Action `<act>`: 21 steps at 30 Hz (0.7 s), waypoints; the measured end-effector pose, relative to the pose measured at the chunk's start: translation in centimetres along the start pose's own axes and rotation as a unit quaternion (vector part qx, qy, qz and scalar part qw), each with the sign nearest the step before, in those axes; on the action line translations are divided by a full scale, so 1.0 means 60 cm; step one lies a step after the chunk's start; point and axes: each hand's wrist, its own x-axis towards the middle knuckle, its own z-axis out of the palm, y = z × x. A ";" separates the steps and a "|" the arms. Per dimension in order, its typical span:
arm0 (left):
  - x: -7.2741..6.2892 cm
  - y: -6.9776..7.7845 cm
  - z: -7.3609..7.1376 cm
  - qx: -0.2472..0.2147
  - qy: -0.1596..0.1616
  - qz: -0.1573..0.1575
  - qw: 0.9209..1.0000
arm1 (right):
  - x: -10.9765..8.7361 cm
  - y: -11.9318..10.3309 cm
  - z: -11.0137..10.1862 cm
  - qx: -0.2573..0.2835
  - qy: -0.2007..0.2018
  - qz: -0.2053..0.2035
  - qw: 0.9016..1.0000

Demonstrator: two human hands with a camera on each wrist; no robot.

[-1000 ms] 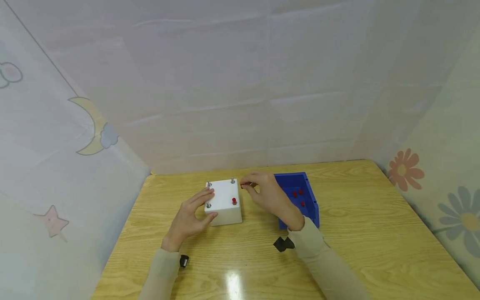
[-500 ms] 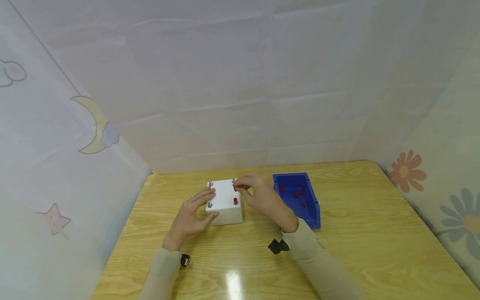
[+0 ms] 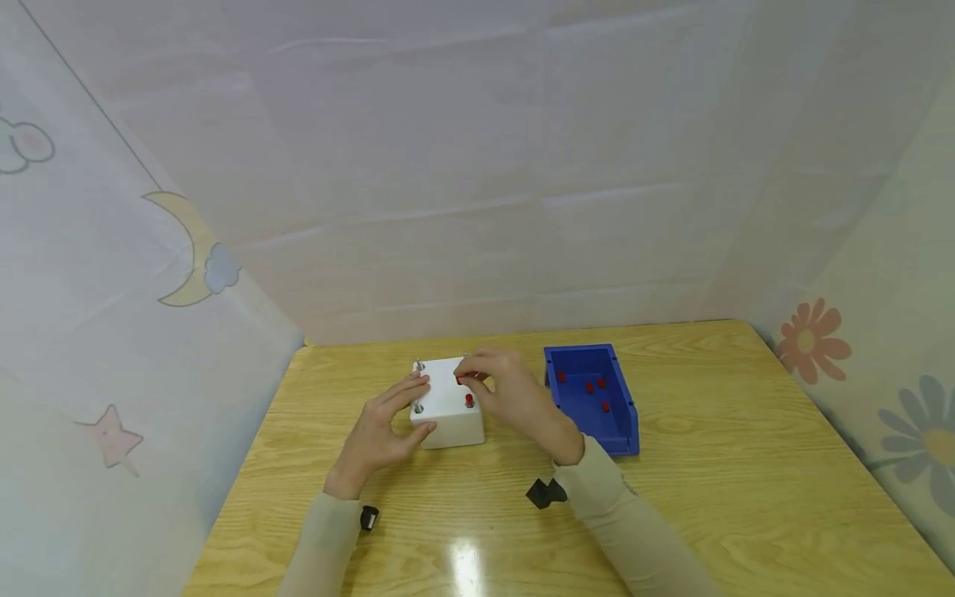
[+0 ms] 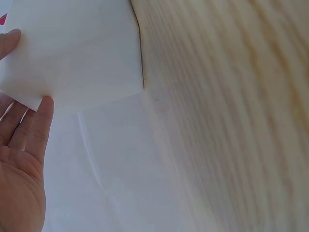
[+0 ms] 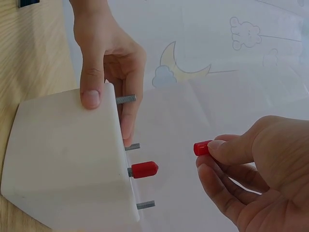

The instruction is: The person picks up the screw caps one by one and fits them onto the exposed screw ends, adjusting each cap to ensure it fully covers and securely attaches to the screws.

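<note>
From where I stood, the white box sat on the wooden bench, bolts standing near the corners of its top. The near right one wore a fitted cap; bare thread showed on the other bolts. The person's left hand held the box at its left side, thumb against the near wall and fingers over the top edge. The right hand pinched a loose red cap between thumb and forefinger, over the right part of the box, well apart from the bolts in the wrist view. Just to the right, a blue bin held four more red caps, scattered across its floor
</note>
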 end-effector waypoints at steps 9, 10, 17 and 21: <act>-0.002 -0.001 0.001 0.003 0.004 0.009 1.000 | 0.002 -0.004 0.004 0.001 -0.006 0.009 1.000; -0.001 0.000 0.001 0.002 0.003 0.008 1.000 | 0.003 -0.005 0.005 0.000 -0.006 0.009 1.000; 0.001 0.002 -0.002 0.002 0.005 0.008 1.000 | 0.008 -0.006 0.011 0.002 -0.007 -0.002 1.000; 0.001 0.002 -0.001 0.001 0.007 0.012 1.000 | 0.010 -0.006 0.016 0.003 -0.008 -0.010 1.000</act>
